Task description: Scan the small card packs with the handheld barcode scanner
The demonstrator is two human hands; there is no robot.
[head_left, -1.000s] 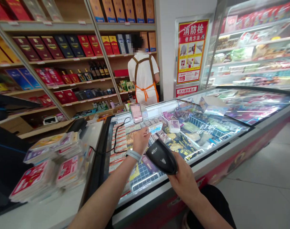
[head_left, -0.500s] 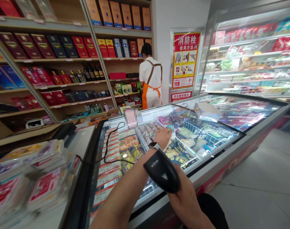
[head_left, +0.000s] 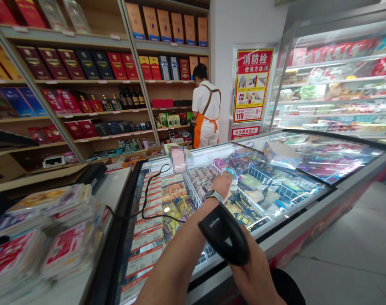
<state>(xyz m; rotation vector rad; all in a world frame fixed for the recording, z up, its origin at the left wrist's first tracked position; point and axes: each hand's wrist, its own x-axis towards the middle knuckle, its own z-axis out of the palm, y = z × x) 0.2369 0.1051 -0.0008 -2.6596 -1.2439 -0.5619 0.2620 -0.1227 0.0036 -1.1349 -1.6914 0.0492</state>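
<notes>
My right hand (head_left: 253, 271) is wrapped around the handle of a black barcode scanner (head_left: 224, 237), held in front of me above the freezer's near edge. My left arm passes behind the scanner, a watch on its wrist, and stretches over the chest freezer (head_left: 302, 203). At its far end my left hand (head_left: 223, 185) has its fingers closed at the left side of a small blue-and-white package (head_left: 232, 174), resting on the freezer glass. The fingertips are partly hidden. A black cable (head_left: 144, 199) loops across the glass to the left of my arm.
Stacked plastic packs (head_left: 65, 250) cover the counter at left. A cardboard box (head_left: 281, 154) lies farther along the freezer. A person in an orange apron (head_left: 207, 112) stands at the shelves behind it. A lit open cooler (head_left: 339, 84) is at right.
My left hand's fingers, outstretched beside the blue-and-white package before, now curl in against it. The view has shifted slightly up and left, and the scanner stays in my right hand.
</notes>
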